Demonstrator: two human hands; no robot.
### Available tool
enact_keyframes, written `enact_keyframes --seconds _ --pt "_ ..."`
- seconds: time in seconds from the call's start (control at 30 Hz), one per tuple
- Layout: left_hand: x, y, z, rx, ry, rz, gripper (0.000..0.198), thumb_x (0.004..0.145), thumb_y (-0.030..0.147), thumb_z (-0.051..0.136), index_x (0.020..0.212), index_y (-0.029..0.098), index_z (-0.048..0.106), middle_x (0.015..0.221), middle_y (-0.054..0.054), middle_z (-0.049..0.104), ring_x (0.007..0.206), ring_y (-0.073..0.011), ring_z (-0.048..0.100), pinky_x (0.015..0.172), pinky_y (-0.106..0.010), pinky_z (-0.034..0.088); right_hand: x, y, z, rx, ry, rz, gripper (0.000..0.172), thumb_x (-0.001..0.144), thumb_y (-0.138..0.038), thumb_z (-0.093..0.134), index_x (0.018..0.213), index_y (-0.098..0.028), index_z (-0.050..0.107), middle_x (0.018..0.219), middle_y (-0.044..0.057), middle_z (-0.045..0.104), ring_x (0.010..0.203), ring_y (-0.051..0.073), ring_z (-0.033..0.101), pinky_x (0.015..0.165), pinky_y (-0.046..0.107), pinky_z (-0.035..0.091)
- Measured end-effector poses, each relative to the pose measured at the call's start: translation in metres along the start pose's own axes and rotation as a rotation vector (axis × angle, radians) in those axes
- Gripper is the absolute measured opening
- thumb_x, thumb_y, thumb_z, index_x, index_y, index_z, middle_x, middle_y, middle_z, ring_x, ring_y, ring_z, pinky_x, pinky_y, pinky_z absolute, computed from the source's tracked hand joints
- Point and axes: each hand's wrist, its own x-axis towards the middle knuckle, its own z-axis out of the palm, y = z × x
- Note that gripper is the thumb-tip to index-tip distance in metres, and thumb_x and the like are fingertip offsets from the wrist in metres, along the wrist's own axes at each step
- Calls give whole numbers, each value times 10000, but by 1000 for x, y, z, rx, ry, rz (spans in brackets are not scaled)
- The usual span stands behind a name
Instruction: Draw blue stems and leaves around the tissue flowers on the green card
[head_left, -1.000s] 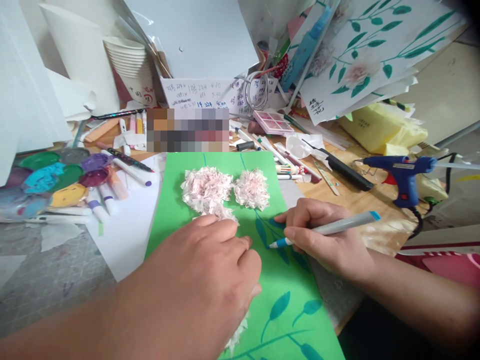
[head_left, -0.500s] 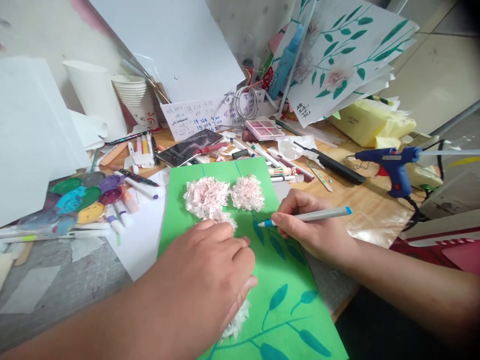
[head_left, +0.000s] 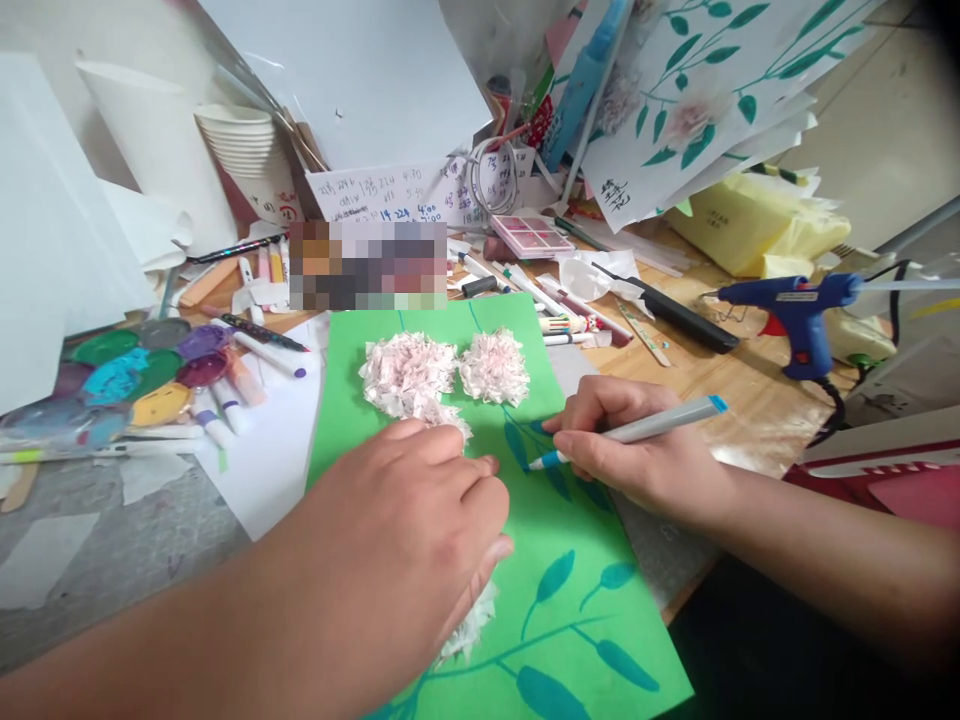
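A green sheet of paper (head_left: 570, 640) lies before me, painted with teal stems and leaves. Ruffled pinkish-white paper flowers (head_left: 409, 370) stand out from its upper part, and another white one (head_left: 472, 625) shows partly under my left hand. My left hand (head_left: 420, 530) rests on the sheet, fingers curled down; its fingertips and anything in them are hidden. In a writing pinch, my right hand (head_left: 630, 440) holds a light grey felt-tip marker (head_left: 652, 420) with blue ends. The marker's tip is at the edge of a teal leaf (head_left: 516, 445) at mid-sheet.
A blue glue gun (head_left: 799, 320) lies at right, near a yellow pack (head_left: 750, 225). Paint palette (head_left: 157, 370), loose markers and paper cups (head_left: 251, 160) are at left. A pink palette box (head_left: 525, 237) sits behind the sheet. Painted sheets (head_left: 697, 100) lean at the back right.
The marker's tip has shifted slightly right and down along the leaf. My left hand stays in place on the sheet. The whole view has tilted down a little; a blurred patch now covers the phone.
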Motion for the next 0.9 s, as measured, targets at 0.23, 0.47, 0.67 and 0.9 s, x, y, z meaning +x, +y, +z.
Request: enact_keyframes --seconds 0.23,0.47,0.67,0.9 --pt "-1 -1 2 18 9 15 267 966 228 415 1043 143 656 914 -95 682 813 -311 599 645 -518 506 -3 2 -1 36 -14 3 229 703 -195 636 518 -229 505 474 -31 538 503 141 552 641 333 547" --pt "0 -1 2 28 36 5 284 962 238 408 828 158 645 916 -100 685 841 -314 602 682 -532 508 -2 0 -1 65 6 26 216 698 -191 636 533 -232 503 469 -38 534 499 138 542 656 342 557" --pt "1 -2 1 8 8 -6 282 963 223 401 879 157 663 924 -100 693 840 -309 596 687 -512 497 5 7 1 269 88 87 226 697 -171 659 543 -220 502 448 -58 533 418 96 496 538 286 516" --pt "-1 -9 -5 -99 39 -100 287 982 304 381 956 189 643 930 -55 686 853 -244 551 786 -435 430 13 5 -43 687 364 43 219 719 -176 730 612 -198 540 493 -62 579 464 79 552 547 243 528"
